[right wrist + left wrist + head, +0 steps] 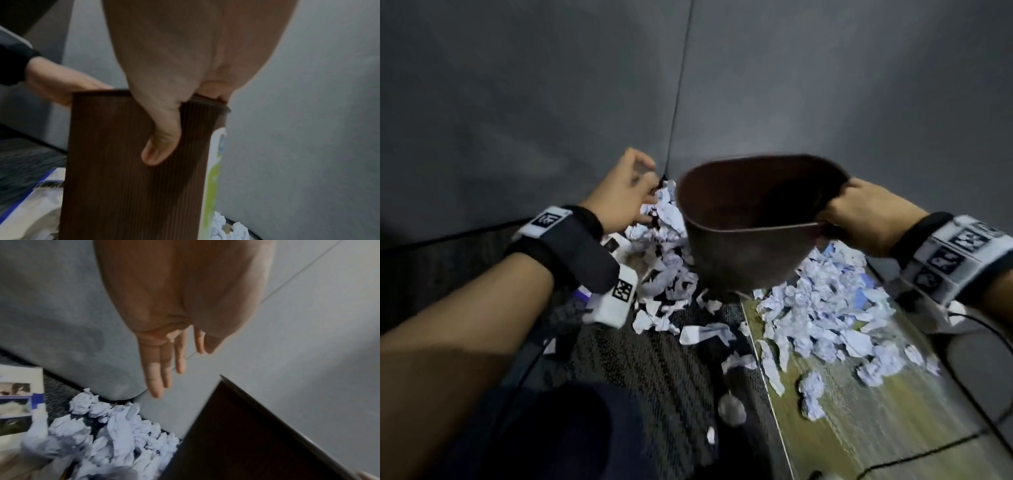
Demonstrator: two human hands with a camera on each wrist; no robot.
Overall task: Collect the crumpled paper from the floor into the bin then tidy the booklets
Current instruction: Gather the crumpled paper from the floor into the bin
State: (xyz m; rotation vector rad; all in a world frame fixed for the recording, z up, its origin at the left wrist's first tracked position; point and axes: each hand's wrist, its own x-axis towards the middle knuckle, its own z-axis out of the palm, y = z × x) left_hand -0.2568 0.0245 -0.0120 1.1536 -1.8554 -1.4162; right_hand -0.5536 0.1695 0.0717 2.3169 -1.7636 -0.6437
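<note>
The brown bin (pixel 750 219) is held by its rim in the right hand (pixel 859 212), thumb pressed outside, above crumpled paper (pixel 822 318) strewn across the floor. The left hand (pixel 162 363) is spread, empty. A one-sided grip risks tipping; booklets (pixel 18 402) may be scooped by mistake.

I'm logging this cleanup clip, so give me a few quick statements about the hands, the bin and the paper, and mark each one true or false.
1. The right hand grips the brown bin by its rim. True.
2. The left hand holds a booklet. False: it holds nothing, fingers relaxed.
3. Crumpled paper lies scattered on the floor. True.
4. The bin is full of paper. False: no paper shows inside it.
</note>
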